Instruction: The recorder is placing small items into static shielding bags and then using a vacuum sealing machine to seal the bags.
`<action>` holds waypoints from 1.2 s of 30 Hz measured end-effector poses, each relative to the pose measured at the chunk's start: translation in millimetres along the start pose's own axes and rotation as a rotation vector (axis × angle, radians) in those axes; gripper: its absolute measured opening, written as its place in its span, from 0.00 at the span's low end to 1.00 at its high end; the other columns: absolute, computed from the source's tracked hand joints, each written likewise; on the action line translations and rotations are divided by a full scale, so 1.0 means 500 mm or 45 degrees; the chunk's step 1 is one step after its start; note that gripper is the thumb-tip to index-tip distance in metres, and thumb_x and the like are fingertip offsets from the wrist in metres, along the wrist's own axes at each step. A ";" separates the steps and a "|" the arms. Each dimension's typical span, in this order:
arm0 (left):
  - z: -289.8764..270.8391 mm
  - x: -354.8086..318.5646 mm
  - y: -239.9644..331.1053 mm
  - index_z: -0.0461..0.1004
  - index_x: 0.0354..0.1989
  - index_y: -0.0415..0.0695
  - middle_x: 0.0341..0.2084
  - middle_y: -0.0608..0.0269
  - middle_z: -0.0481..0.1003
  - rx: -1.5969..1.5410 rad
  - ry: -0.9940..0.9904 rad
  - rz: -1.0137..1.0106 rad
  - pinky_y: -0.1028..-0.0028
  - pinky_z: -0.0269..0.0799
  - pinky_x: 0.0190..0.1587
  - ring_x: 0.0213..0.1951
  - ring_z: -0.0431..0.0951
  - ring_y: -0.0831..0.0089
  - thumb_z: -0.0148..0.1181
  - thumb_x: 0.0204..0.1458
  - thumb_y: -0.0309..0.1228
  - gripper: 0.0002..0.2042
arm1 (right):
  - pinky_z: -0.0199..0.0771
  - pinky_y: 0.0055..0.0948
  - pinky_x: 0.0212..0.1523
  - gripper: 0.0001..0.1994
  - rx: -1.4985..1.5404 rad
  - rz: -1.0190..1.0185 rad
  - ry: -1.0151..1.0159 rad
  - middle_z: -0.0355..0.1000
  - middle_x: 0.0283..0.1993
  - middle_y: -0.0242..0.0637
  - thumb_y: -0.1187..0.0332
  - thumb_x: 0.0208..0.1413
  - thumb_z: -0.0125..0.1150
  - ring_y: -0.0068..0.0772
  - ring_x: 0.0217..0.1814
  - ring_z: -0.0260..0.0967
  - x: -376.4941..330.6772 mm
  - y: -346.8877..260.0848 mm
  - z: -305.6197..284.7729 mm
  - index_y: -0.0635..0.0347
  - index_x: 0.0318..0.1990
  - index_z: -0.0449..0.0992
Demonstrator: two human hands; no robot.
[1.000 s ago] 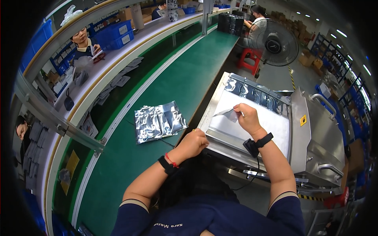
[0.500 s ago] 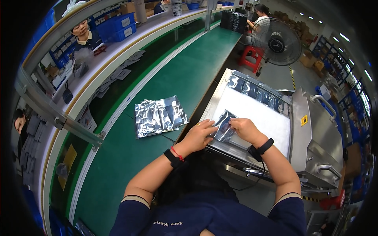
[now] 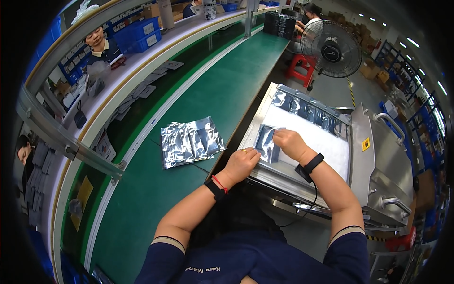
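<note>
A long green belt (image 3: 208, 99) runs beside a shiny metal machine (image 3: 378, 156) with a white pad (image 3: 312, 137). A small silver bag (image 3: 266, 142) lies flat at the pad's near left corner, its long side pointing away. The right hand (image 3: 289, 144) pinches its far edge; the left hand (image 3: 242, 164), curled shut, presses by its near edge. More crinkly bags (image 3: 189, 141) lie on the belt.

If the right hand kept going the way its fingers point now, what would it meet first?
The right hand points left across the machine's white bed, onto the silver foil bag it already touches. Beyond the bag, probably the left hand, though depth is unclear.
</note>
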State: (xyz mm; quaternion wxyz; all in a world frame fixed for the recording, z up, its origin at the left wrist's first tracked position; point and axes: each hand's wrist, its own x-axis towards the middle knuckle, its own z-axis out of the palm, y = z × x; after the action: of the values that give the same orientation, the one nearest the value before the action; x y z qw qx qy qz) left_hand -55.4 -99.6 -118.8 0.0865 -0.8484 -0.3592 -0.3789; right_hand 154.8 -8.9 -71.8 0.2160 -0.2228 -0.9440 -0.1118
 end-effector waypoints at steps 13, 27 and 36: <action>-0.020 0.014 0.018 0.73 0.32 0.36 0.33 0.55 0.74 -0.134 0.066 -0.113 0.68 0.72 0.38 0.39 0.75 0.62 0.56 0.35 0.20 0.12 | 0.72 0.36 0.43 0.13 0.203 0.353 -0.567 0.75 0.35 0.47 0.77 0.39 0.57 0.49 0.41 0.72 0.078 -0.044 -0.080 0.61 0.37 0.79; -0.375 -0.003 -0.128 0.76 0.21 0.37 0.19 0.55 0.74 0.027 0.916 -0.946 0.72 0.68 0.24 0.21 0.75 0.65 0.50 0.39 0.17 0.07 | 0.74 0.42 0.41 0.18 0.314 0.637 -0.342 0.74 0.33 0.52 0.61 0.39 0.64 0.52 0.40 0.72 0.346 -0.333 0.102 0.67 0.34 0.75; -0.358 -0.004 -0.142 0.76 0.20 0.38 0.18 0.56 0.74 0.043 0.795 -0.809 0.72 0.67 0.22 0.18 0.73 0.66 0.50 0.38 0.18 0.07 | 0.76 0.36 0.34 0.10 0.260 0.640 -0.371 0.75 0.28 0.52 0.70 0.43 0.57 0.47 0.32 0.76 0.364 -0.352 0.135 0.68 0.32 0.71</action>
State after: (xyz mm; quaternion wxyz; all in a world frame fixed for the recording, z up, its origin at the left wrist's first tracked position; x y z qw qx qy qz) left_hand -208.0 -124.1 -4.1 0.0841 -0.5393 -0.5648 -0.6189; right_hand -99.0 -74.4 -68.0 0.1204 -0.4402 -0.8867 0.0738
